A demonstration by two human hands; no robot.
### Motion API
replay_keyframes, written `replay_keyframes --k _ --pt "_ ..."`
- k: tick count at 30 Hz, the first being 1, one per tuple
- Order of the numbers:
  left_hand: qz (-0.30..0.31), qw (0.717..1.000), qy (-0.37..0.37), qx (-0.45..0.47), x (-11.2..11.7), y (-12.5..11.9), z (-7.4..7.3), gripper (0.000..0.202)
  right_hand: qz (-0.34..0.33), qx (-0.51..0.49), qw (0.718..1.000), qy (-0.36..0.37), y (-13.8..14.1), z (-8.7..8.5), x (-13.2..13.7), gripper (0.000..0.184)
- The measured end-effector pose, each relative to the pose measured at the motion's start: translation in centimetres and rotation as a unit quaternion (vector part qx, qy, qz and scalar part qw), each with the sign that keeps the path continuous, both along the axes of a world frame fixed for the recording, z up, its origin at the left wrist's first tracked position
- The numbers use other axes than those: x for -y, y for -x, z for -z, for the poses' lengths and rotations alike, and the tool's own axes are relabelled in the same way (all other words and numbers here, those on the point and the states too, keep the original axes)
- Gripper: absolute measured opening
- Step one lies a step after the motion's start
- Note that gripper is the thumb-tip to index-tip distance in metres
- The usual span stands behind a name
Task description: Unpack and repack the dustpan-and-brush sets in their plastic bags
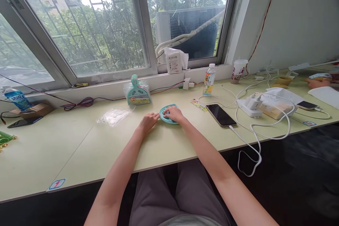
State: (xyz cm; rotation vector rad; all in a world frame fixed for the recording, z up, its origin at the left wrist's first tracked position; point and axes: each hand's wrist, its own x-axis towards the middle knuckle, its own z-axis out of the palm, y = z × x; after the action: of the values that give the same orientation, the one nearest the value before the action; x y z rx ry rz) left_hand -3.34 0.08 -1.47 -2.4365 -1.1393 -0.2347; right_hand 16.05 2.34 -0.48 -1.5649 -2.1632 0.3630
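A small teal round plastic piece lies on the pale green table in front of me. My right hand rests on top of it with the fingers curled over its middle. My left hand touches its left rim, fingers bent and close together. Just behind, a teal mini dustpan in a clear wrapper stands near the window sill. An empty clear plastic bag lies to the left of my hands.
A black phone on a white cable lies to the right, beside a white power strip and a drink bottle. Another person's hand shows at far right. A blue bottle and a cardboard box sit far left.
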Motion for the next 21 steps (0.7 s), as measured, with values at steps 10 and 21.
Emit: replay_keyframes --k 10,21 --pt "-0.015 1.000 -0.009 0.013 -0.80 0.09 0.90 0.027 -0.012 0.012 1.000 -0.011 -0.13 0.03 0.01 0.019" --pt "-0.030 0.998 0.029 0.046 -0.62 -0.19 0.66 0.029 -0.018 0.008 1.000 -0.018 -0.17 0.36 -0.27 0.017"
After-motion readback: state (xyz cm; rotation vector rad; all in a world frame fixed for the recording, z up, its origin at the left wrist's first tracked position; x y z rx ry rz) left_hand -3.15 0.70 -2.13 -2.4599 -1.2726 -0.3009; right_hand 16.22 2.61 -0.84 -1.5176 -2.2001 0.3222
